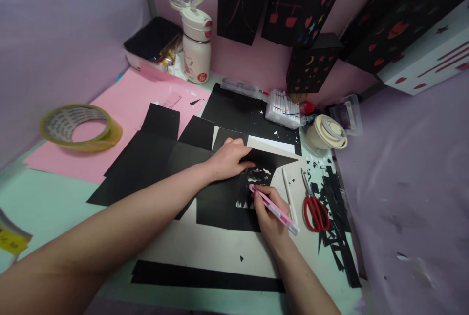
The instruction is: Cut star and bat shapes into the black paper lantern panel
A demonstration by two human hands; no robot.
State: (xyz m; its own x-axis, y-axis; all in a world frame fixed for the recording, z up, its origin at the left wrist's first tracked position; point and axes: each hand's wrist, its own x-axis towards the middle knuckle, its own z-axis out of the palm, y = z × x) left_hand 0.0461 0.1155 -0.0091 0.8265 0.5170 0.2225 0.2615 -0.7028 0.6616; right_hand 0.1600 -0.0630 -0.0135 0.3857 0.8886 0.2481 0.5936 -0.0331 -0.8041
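Observation:
A sheet of black card [216,207], cut and creased like an unfolded box, lies on a pale board [216,246]. My left hand [227,158] rests on the card with curled fingers, thumb and forefinger at a raised flap [271,157]. Pinched like a pen in my right hand [271,212] is a pink craft knife [276,211]. Its tip end is down at the panel with small cut-out shapes [256,176]; the blade is too small to see. Just right of that hand lie a white pen-like tool [288,190] and red-handled scissors [315,212].
Black scraps [335,207] are heaped at the right. Tape [80,128] stands at the left over pink paper [146,95]. Behind are a white bottle [197,56], markers [284,109] and a lidded cup [326,133]. Decorated black boxes [311,63] hang above the back.

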